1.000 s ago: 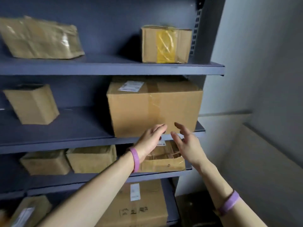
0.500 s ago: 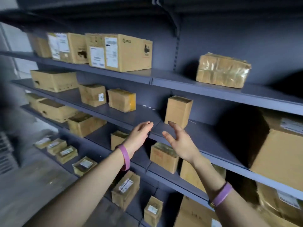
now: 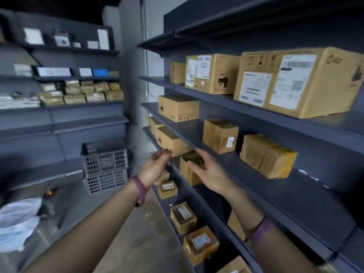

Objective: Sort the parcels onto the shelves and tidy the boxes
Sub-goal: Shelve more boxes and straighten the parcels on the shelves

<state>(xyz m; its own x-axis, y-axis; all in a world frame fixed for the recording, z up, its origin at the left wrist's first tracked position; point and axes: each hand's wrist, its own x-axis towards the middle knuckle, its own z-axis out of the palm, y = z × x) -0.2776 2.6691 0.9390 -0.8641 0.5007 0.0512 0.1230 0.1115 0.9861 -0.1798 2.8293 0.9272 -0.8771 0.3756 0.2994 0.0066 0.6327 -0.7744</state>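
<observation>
Dark grey shelves run along the right, loaded with cardboard parcels. A big labelled box and a second labelled box stand on the upper shelf. Lower down sit a small box and a yellow-taped parcel. Both my hands are raised in front of the shelves and hold nothing. My left hand has loosely curled fingers. My right hand is spread flat, in front of a small box, not touching it.
Two stacked grey plastic crates stand on the floor by the corner. A second shelf unit with small parcels fills the left wall. A white plastic bag lies on the floor at the left. Small labelled boxes line the lowest shelf.
My view has swung left along the shelves, from the large box at the right end to the corner with the crates. Both hands stay raised and empty.
</observation>
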